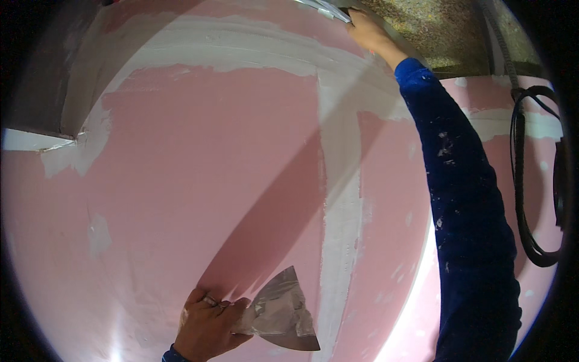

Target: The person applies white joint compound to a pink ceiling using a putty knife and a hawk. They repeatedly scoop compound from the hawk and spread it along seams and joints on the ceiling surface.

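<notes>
At the lower middle my left hand (208,323), a ring on a finger, is closed on a putty knife (283,308) whose wide blade carries grey compound, in front of a pink board wall (229,139) with pale compound bands. My right hand (368,36), at the end of a paint-spattered blue sleeve, reaches to the top edge, its fingers on a long silvery tool (329,12) lying along the board's upper edge; its fingertips are partly hidden.
A dark recessed opening with a pale ledge (33,139) is at the upper left. A speckled rough surface (440,36) shows at the top right, with a vertical conduit (506,54). A looped black cable (525,253) hangs before the board on the right.
</notes>
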Motion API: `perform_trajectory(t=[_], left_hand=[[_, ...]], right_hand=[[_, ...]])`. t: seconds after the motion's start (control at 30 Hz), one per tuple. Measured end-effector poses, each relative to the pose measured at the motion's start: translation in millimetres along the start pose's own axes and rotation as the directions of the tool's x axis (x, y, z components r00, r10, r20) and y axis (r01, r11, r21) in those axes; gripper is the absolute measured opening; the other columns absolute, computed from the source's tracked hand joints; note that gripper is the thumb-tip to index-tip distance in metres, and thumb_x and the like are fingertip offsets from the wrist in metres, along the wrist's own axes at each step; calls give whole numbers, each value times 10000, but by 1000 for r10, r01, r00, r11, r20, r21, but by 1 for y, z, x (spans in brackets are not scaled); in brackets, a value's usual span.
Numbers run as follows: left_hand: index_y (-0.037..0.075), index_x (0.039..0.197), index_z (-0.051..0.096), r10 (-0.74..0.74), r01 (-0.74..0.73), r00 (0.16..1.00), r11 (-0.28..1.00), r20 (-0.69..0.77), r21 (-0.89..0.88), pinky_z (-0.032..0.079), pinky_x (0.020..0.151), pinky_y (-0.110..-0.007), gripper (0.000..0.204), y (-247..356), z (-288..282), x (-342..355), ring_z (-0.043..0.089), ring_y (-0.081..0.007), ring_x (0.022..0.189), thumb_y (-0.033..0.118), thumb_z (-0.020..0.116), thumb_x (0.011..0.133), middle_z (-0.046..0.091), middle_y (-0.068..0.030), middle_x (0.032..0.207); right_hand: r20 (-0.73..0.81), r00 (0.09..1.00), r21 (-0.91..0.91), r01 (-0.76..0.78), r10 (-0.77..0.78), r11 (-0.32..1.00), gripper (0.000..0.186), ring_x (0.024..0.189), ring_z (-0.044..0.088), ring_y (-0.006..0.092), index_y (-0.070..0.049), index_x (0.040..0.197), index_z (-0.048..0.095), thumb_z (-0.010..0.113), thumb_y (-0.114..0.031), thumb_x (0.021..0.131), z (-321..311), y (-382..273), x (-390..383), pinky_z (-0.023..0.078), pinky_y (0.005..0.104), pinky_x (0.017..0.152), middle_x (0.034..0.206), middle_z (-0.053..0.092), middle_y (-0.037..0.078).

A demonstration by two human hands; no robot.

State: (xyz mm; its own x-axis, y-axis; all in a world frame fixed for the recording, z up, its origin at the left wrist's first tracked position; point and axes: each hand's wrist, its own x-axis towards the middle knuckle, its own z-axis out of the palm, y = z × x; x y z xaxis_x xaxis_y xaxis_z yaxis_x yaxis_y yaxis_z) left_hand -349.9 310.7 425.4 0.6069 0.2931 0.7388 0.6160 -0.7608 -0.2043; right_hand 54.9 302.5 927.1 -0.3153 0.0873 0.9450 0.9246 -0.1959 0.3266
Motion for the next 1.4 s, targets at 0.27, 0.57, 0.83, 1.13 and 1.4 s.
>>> perform_trajectory(t=[0.27, 0.57, 0.83, 1.13, 1.4], left_hand=[[145, 1089, 755, -11, 10, 998, 1000, -69, -13, 409, 1041, -459, 594, -2, 7, -1, 708, -221, 1049, 496, 912, 636, 786, -64, 927], [155, 1094, 753, 6, -6, 998, 1000, -58, -6, 416, 1047, -477, 585, -2, 6, 0, 682, -238, 1140, 517, 889, 656, 788, -60, 1014], [168, 1134, 748, -22, 22, 1000, 1000, 0, -7, 465, 1012, -492, 614, -2, 6, 1, 675, -272, 1171, 533, 880, 658, 768, -62, 1126], [179, 1139, 743, 2, 0, 999, 999, -34, 51, 468, 994, -480, 580, 0, 9, 4, 701, -258, 1112, 562, 838, 715, 767, -50, 1113], [131, 918, 719, 111, -109, 974, 994, -196, 18, 543, 727, -417, 315, -3, 17, 11, 708, -238, 872, 275, 837, 664, 738, -28, 853]], right_hand=[[-318, 941, -176, 61, -116, 982, 428, 1182, 620, 414, 61, 1282, 611, 576, -154, 914, 52, 20, 23, 490, 512, 1017, 1265, 631, 301], [-230, 970, 164, -42, 80, 986, 434, 1243, 574, 426, 8, 1335, 591, 531, -123, 926, 26, -1, -1, 437, 465, 1090, 1312, 613, 292], [-195, 976, 150, -69, 98, 986, 478, 1235, 594, 428, -22, 1415, 527, 559, -219, 980, 3, -6, 4, 471, 473, 1026, 1322, 619, 294], [-251, 960, -28, -135, 124, 990, 280, 1065, 653, 456, 3, 1125, 695, 590, -160, 922, 23, -6, 7, 506, 521, 931, 1125, 693, 276], [-394, 908, -151, 89, -143, 984, 276, 1041, 661, 450, 13, 1078, 712, 587, -127, 876, 45, -3, 14, 510, 518, 927, 1072, 703, 278]])
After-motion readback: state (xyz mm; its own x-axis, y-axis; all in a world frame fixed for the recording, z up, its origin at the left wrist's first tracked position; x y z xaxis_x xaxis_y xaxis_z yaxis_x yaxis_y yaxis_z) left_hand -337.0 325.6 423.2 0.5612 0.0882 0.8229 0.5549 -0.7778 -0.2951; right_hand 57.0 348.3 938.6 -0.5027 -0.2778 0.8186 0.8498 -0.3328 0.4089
